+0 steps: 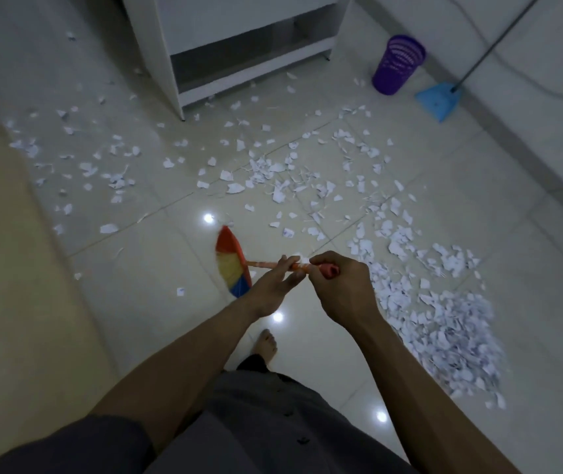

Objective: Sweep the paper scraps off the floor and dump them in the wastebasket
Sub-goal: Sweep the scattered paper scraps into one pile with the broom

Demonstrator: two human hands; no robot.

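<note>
The right hand (341, 285) is curled tight round the far end of a small broom (233, 261), just short of the handle's red end cap. The broom lies almost level in front of the person, its fan of red, yellow and blue bristles pointing to the left above the floor (143, 268). The left hand (273, 289) is spread, its fingers nearly straight and resting against the orange handle close beside the right hand. A small white bit shows between the two hands on the handle; what it is I cannot tell

The paper scraps (451, 333) lie thickest in a heap on the floor to the right of the hands. From there they thin out into a loose scatter across the tiles, up toward the white cabinet (239, 39) and off to the left. The purple wastebasket (398, 65) stands upright on the floor at the far right, beside the cabinet's corner and well apart from the heap. Just to its right a blue dustpan (439, 99) rests on the floor, its long handle slanting up along the wall. One bare foot (266, 345) shows below the hands
</note>
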